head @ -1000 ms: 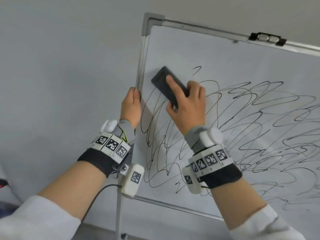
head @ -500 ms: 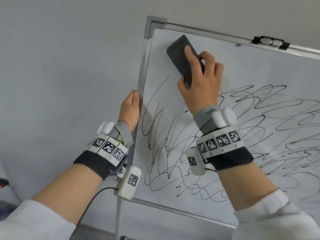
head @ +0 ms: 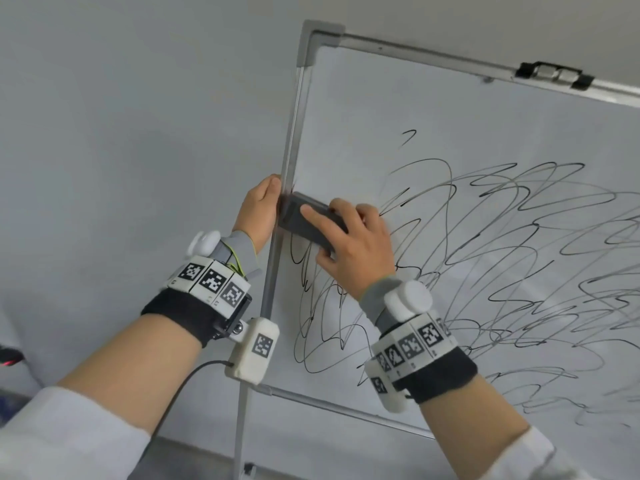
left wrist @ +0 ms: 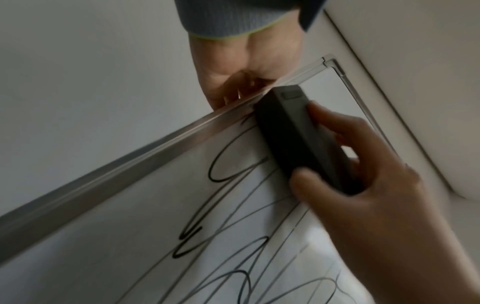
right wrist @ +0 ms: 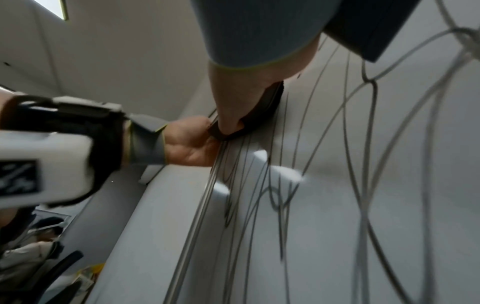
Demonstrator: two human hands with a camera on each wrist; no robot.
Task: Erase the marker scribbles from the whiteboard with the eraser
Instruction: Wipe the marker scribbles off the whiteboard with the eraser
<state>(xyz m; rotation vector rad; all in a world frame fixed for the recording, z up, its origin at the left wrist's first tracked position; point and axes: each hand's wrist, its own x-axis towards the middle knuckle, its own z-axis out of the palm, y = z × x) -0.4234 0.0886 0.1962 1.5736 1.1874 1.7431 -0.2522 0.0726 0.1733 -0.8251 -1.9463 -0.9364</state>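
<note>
The whiteboard [head: 363, 98] stands upright, its surface covered with black marker scribbles [head: 485, 258] across the middle and right. My right hand [head: 353, 244] grips a dark grey eraser [head: 304, 220] and presses it flat on the board right against the left frame. The eraser [left wrist: 293, 133] lies between thumb and fingers, with loops of scribble [left wrist: 226, 164] just below it. My left hand [head: 259, 209] holds the board's left metal frame [head: 287, 161] at the eraser's height, fingers wrapped behind the edge. The upper left area of the board is wiped white, with one small stroke [head: 408, 136] left.
A plain grey wall [head: 138, 133] is behind and left of the board. A black clip [head: 554, 76] sits on the top frame. The stand's post [head: 242, 427] runs down under the board's lower left corner. A seated person [right wrist: 39, 242] appears far below in the right wrist view.
My right hand has swept the eraser from near the top left corner down to the left frame beside my left hand. Strokes in the upper left are gone. The left hand stayed.
</note>
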